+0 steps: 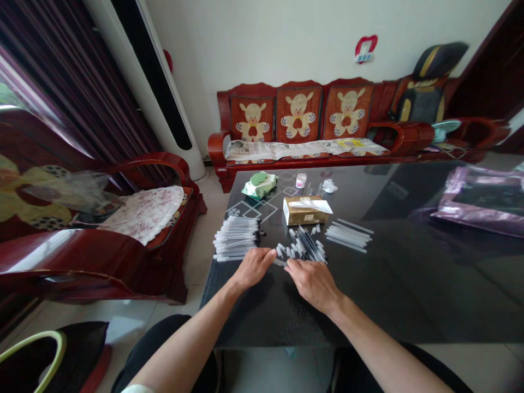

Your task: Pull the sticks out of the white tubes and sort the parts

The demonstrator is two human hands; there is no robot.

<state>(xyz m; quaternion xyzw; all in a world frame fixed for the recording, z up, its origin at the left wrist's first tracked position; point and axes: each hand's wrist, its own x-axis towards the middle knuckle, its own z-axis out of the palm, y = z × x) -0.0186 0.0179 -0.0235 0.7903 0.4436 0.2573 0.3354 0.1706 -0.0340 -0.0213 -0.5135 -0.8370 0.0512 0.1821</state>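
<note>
With forearms [196, 327] at eight and four o'clock, pinches a translucent pen barrel [280, 262] between left hand [254, 267] and right hand [313, 284] over the table [409, 273]; has stacked pens [235, 239] at ten, black refills [309, 244] at two.

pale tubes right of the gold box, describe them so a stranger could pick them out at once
On the black table, find the gold box. Off its near right corner lies a flat row of pale tubes. Unlike the dark sticks beside them and the black-tipped row at far left, they show no black.
</note>
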